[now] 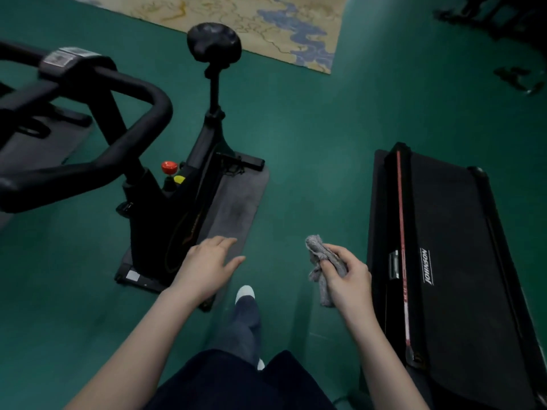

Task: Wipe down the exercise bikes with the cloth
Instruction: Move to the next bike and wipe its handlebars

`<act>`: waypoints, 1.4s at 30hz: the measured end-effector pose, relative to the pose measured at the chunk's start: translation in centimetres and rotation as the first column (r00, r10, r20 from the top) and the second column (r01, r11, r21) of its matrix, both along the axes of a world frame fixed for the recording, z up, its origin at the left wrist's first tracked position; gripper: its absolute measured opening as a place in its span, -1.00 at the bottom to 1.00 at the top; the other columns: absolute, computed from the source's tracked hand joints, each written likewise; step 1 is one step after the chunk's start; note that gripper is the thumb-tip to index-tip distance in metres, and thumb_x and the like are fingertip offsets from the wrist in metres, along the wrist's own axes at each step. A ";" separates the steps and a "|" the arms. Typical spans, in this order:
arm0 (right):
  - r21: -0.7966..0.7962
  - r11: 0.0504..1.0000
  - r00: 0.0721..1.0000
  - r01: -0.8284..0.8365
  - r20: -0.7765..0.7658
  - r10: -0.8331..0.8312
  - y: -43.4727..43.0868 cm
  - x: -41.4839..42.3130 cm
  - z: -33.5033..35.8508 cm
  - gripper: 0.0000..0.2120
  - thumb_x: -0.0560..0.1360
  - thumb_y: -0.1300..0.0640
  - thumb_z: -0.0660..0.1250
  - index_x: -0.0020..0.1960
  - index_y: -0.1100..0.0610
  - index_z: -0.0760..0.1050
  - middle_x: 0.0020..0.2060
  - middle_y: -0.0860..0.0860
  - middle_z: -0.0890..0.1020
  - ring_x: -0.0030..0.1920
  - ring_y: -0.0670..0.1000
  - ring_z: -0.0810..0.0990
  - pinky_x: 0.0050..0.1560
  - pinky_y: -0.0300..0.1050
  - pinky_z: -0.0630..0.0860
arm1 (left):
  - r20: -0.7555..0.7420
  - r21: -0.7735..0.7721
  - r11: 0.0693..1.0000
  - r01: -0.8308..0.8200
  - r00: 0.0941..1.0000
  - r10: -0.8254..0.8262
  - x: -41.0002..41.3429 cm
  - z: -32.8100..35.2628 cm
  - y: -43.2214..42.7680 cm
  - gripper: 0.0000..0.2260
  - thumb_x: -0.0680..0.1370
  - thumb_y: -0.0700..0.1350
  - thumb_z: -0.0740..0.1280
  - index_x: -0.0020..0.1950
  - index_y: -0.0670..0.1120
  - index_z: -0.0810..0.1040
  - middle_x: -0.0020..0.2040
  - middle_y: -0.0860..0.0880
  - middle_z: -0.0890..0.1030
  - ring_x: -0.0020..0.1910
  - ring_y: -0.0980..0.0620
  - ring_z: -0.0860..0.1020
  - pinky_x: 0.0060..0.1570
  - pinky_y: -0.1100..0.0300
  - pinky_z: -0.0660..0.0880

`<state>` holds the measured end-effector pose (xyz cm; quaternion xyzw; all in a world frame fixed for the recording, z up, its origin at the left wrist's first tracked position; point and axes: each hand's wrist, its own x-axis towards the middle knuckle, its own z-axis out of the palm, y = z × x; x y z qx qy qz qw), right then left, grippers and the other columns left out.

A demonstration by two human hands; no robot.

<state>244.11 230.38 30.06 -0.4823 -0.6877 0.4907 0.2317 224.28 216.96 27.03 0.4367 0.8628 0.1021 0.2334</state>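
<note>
While limp, cloth (318, 250) in R hand (350, 279)

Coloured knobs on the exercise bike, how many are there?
2: a red knob on top of the exercise bike frame, and a yellow knob just beside it, lower right. Others may be hidden behind the frame.

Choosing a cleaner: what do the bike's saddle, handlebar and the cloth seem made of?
Saddle: likely black vinyl or synthetic leather, smooth with a faint sheen. Handlebar: matte black, perhaps rubber or foam coating; no glare. Cloth: soft grey fabric, crumpling into limp folds in the right hand.
</note>
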 end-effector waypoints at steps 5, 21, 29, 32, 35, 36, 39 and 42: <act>0.036 0.997 0.998 -0.064 0.020 0.063 5.3 -4.4 0.1 -0.77 0.46 0.34 0.35 -0.01 0.05 0.61 -0.14 -0.12 0.66 -0.09 -0.16 0.62 -0.01 -0.38 0.47 | 0.038 0.028 0.999 -0.047 0.998 0.046 -3.4 -0.7 4.0 -0.52 0.59 0.14 0.18 0.45 -0.05 0.31 0.41 0.00 0.38 0.38 0.00 0.34 0.32 0.12 0.28; -0.016 0.925 0.925 -0.379 0.000 0.379 16.7 -19.4 -0.5 -0.64 0.45 0.35 0.33 -0.14 -0.14 0.55 -0.19 -0.19 0.66 -0.10 -0.18 0.61 -0.08 -0.37 0.47 | 0.229 0.021 0.944 -0.330 0.920 0.317 -11.1 -1.1 10.6 -0.51 0.59 0.14 0.19 0.48 0.01 0.26 0.44 0.08 0.31 0.39 0.09 0.31 0.36 0.17 0.29; -0.014 0.725 0.725 -0.688 -0.016 0.688 23.1 -26.9 -0.2 -0.71 0.46 0.33 0.33 -0.08 -0.08 0.58 -0.20 -0.16 0.67 -0.13 -0.11 0.62 -0.05 -0.19 0.50 | 0.216 0.037 0.708 -0.705 0.698 0.683 -11.3 -0.8 12.8 -0.51 0.58 0.15 0.20 0.47 0.01 0.29 0.42 0.08 0.34 0.37 0.09 0.34 0.34 0.19 0.30; 0.016 0.613 0.612 -0.790 -0.049 0.789 25.4 -29.6 0.5 -0.66 0.45 0.33 0.35 -0.11 -0.14 0.56 -0.18 -0.21 0.66 -0.11 -0.18 0.62 -0.02 -0.24 0.49 | 0.213 0.066 0.568 -0.821 0.567 0.796 -9.9 -0.6 13.8 -0.52 0.58 0.13 0.21 0.46 -0.01 0.30 0.41 0.06 0.35 0.37 0.08 0.33 0.35 0.20 0.28; 0.032 0.506 0.502 -0.862 -0.092 0.860 26.8 -31.8 1.3 -0.62 0.45 0.34 0.35 -0.13 -0.18 0.55 -0.15 -0.20 0.66 -0.08 -0.19 0.62 -0.02 -0.32 0.47 | 0.209 0.080 0.409 -0.909 0.416 0.885 -8.2 -0.2 14.7 -0.52 0.58 0.13 0.20 0.47 -0.01 0.29 0.43 0.07 0.33 0.39 0.09 0.31 0.37 0.19 0.27; 0.033 0.466 0.461 -0.884 -0.102 0.882 27.0 -32.4 1.6 -0.62 0.45 0.35 0.34 -0.13 -0.17 0.55 -0.15 -0.19 0.66 -0.09 -0.19 0.62 -0.04 -0.37 0.47 | 0.208 0.091 0.353 -0.931 0.365 0.908 -7.6 0.0 14.9 -0.52 0.58 0.13 0.19 0.47 -0.01 0.29 0.43 0.07 0.32 0.38 0.10 0.31 0.37 0.20 0.26; 0.023 0.338 0.331 -0.941 -0.141 0.933 26.7 -33.7 2.6 -0.65 0.46 0.38 0.32 -0.10 -0.10 0.58 -0.19 -0.17 0.68 -0.13 -0.24 0.62 -0.08 -0.41 0.46 | 0.199 0.119 0.205 -0.971 0.226 0.954 -5.5 0.6 15.3 -0.52 0.59 0.13 0.18 0.48 0.00 0.27 0.44 0.07 0.31 0.39 0.11 0.30 0.36 0.27 0.20; 0.028 0.213 0.203 -0.977 -0.197 0.959 25.2 -34.8 3.9 -0.65 0.47 0.41 0.32 -0.09 -0.06 0.58 -0.18 -0.16 0.69 -0.11 -0.26 0.62 -0.06 -0.44 0.46 | 0.173 0.145 0.060 -0.988 0.085 0.981 -4.0 1.3 14.7 -0.52 0.59 0.12 0.18 0.48 0.00 0.27 0.44 0.06 0.32 0.40 0.12 0.28 0.32 0.32 0.15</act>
